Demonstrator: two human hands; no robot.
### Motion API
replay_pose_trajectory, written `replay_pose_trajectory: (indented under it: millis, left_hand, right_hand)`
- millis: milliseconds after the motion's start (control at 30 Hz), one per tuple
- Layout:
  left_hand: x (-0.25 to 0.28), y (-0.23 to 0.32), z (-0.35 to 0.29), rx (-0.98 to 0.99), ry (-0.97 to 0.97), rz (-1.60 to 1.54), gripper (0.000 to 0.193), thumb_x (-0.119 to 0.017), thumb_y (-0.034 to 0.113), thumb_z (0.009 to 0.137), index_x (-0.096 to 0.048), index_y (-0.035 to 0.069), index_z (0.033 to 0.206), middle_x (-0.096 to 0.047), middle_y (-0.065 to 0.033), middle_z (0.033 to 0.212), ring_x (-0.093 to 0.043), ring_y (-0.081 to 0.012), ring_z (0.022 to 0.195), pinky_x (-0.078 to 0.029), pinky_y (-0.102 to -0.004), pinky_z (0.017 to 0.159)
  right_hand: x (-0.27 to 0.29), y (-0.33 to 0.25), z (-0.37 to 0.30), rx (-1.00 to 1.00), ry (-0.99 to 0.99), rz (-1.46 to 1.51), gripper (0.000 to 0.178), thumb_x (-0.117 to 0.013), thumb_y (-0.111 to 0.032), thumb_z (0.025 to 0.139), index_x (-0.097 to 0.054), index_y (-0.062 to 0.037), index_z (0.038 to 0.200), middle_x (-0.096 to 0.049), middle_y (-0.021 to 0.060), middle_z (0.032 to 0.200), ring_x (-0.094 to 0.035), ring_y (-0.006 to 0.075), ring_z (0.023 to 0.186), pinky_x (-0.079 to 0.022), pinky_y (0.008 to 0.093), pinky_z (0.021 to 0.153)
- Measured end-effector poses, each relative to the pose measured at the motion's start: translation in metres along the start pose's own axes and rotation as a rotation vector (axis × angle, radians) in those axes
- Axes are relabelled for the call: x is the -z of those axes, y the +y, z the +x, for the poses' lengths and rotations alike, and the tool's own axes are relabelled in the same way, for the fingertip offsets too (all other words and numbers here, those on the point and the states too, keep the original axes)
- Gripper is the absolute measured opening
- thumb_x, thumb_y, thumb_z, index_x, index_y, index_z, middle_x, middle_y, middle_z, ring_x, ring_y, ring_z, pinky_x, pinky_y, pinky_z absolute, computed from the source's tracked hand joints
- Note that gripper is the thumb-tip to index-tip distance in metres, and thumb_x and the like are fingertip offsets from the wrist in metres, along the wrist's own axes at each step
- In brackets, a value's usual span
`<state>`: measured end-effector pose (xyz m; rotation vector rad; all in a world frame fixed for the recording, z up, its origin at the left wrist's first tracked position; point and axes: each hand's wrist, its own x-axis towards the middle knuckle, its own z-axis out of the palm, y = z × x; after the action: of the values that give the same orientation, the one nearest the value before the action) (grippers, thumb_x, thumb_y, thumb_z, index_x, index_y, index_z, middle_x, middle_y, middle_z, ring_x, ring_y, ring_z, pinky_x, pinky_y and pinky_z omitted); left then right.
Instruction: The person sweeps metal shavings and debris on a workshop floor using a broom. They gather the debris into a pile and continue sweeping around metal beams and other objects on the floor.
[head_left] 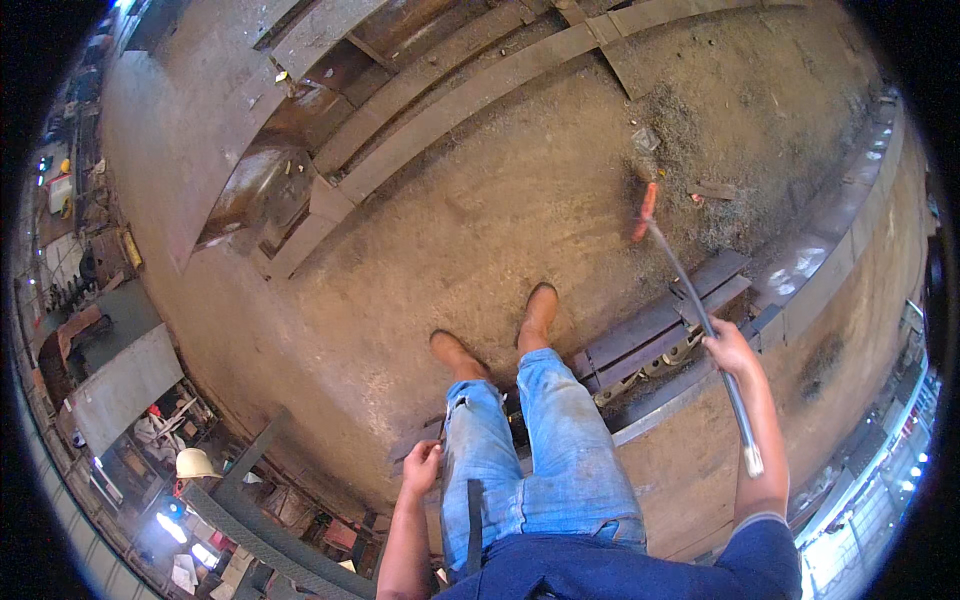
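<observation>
Head cam: my R hand is closed round the grey shaft of a long-handled brush; its red head is out front-right over the brown floor, near dark loose debris, contact unclear. L hand is curled beside my blue jeans; can't tell if it's gripping anything.
</observation>
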<state>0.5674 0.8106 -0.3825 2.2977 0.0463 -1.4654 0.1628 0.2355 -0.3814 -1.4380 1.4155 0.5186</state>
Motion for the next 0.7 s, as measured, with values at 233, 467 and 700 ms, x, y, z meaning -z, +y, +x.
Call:
replay_pose_trajectory:
  millis: [233,467,700]
  left_hand:
    - [-0.012,0.102,0.010,-0.189,0.024,0.124,0.021,-0.065,0.017,0.095,-0.070,0.001,0.108,-0.072,-0.0122,0.101,-0.068,-0.0172,0.092,-0.054,-0.0320,0.083]
    - [0.037,0.132,0.058,-0.198,-0.086,0.150,0.025,-0.065,0.020,0.096,-0.069,0.002,0.113,-0.073,-0.0112,0.101,-0.069,-0.0199,0.093,-0.053,-0.0346,0.086]
    - [0.126,0.146,0.111,-0.168,-0.015,0.132,0.024,-0.063,0.018,0.097,-0.068,0.001,0.114,-0.073,-0.0102,0.101,-0.069,-0.0188,0.092,-0.052,-0.0327,0.087]
  right_hand:
    - [-0.114,-0.110,-0.021,-0.081,-0.603,0.712,0.047,-0.065,-0.016,0.096,-0.051,-0.0041,0.139,-0.058,-0.0012,0.078,-0.048,0.0076,0.061,-0.039,0.0258,0.049]
    - [-0.291,-0.264,0.163,0.232,-0.628,0.479,0.054,-0.063,-0.016,0.092,-0.050,0.0006,0.141,-0.063,0.0029,0.075,-0.054,0.0118,0.049,-0.047,0.0301,0.043]
    - [-0.104,-0.221,0.209,0.027,-0.111,0.572,0.041,-0.065,-0.016,0.089,-0.056,-0.0017,0.126,-0.061,0.0032,0.075,-0.054,0.0130,0.052,-0.044,0.0301,0.044]
